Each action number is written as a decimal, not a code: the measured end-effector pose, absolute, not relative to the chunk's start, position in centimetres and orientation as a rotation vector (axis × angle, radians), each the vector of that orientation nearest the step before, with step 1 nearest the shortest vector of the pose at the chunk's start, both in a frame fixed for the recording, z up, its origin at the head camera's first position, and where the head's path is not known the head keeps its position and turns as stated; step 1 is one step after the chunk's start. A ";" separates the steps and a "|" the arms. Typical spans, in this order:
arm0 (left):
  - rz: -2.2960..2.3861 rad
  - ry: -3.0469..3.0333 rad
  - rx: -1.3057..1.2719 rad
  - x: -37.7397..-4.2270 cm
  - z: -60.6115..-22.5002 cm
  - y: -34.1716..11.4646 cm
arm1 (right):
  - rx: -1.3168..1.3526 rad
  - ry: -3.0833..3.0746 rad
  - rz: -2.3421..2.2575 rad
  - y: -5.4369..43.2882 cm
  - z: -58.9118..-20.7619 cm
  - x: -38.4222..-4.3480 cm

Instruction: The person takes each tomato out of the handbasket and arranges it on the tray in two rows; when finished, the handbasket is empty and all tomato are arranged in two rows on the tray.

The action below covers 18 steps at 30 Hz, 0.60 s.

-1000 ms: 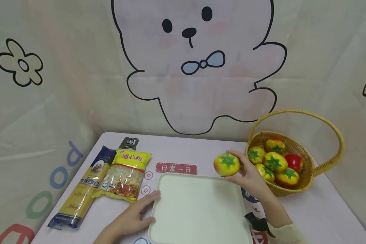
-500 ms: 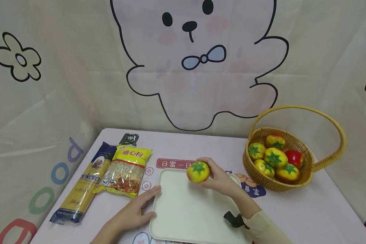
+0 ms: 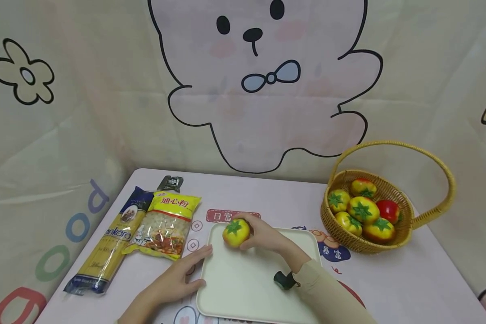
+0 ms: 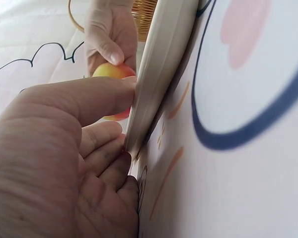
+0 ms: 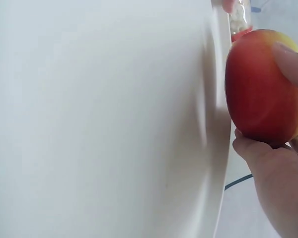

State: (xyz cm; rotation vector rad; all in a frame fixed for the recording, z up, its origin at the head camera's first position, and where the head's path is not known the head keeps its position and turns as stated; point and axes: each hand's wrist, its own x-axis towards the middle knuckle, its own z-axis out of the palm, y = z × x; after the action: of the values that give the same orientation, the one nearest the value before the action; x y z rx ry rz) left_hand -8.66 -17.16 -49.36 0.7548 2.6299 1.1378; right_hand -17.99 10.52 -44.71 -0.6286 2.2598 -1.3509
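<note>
My right hand [image 3: 265,234] grips a yellow-and-red tomato [image 3: 236,234] with a green star-shaped top, over the far left corner of a pale rectangular tray [image 3: 247,283]. Thumb and fingers are wrapped round the sides of the fruit; in the right wrist view the red side of the tomato [image 5: 258,89] shows beside the tray's rim. My left hand [image 3: 174,281] rests at the tray's left edge with fingers extended. In the left wrist view its thumb touches the rim of the tray [image 4: 161,64], and the other fingers lie along the outside.
A wicker basket [image 3: 407,234] with a tall handle stands at the right, holding several similar tomatoes and a red fruit [image 3: 388,210]. Left of the tray lie a macaroni bag [image 3: 166,229], a long spaghetti pack [image 3: 105,247] and a small dark packet [image 3: 171,183].
My right hand has carried the tomato leftward from beside the basket to the tray's far left corner, and lower. The left hand has stayed at the tray's edge.
</note>
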 end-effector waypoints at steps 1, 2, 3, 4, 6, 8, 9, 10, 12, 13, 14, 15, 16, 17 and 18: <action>1.140 2.626 0.752 -8.7 -49.4 -17.1 | -0.626 2.264 -1.338 10.4 -44.8 -18.1; 1.140 2.623 0.749 -8.7 -49.4 -17.1 | -0.623 2.265 -1.330 10.3 -44.8 -18.2; 1.143 2.618 0.745 -8.7 -49.4 -17.1 | -0.616 2.267 -1.322 10.1 -44.9 -18.3; 1.143 2.616 0.739 -8.7 -49.4 -17.2 | -0.609 2.270 -1.312 10.0 -44.9 -18.4; 1.148 2.610 0.731 -8.7 -49.5 -17.2 | -0.598 2.272 -1.302 9.8 -45.1 -18.6; 1.156 2.602 0.720 -8.7 -49.5 -17.2 | -0.592 2.276 -1.301 9.6 -45.2 -18.8; 1.163 2.596 0.713 -8.7 -49.4 -17.2 | -0.590 2.277 -1.301 9.5 -45.2 -18.8; 1.170 2.591 0.707 -8.7 -49.4 -17.2 | -0.591 2.279 -1.300 9.4 -45.2 -18.9; 1.175 2.583 0.698 -8.7 -49.4 -17.2 | -0.598 2.277 -1.303 9.3 -45.3 -19.0; 1.177 2.580 0.696 -8.7 -49.4 -17.2 | -0.606 2.276 -1.306 9.3 -45.3 -19.1; 1.176 2.580 0.695 -8.7 -49.4 -17.2 | -0.607 2.275 -1.305 9.2 -45.3 -19.1; 1.179 2.573 0.688 -8.7 -49.3 -17.1 | -0.614 2.276 -1.305 9.2 -45.3 -19.1; 1.175 2.573 0.689 -8.7 -49.3 -17.1 | -0.619 2.276 -1.305 9.1 -45.3 -19.1; 1.172 2.573 0.689 -8.7 -49.3 -17.2 | -0.623 2.275 -1.309 9.1 -45.3 -19.1; 1.170 2.572 0.689 -8.7 -49.3 -17.2 | -0.628 2.275 -1.312 9.0 -45.3 -19.1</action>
State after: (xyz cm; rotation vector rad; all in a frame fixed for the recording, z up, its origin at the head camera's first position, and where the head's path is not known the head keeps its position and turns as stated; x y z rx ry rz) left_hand -8.73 -17.18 -49.26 0.6887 2.5725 1.1698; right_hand -19.13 8.99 -45.32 -0.6278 2.2753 -1.3125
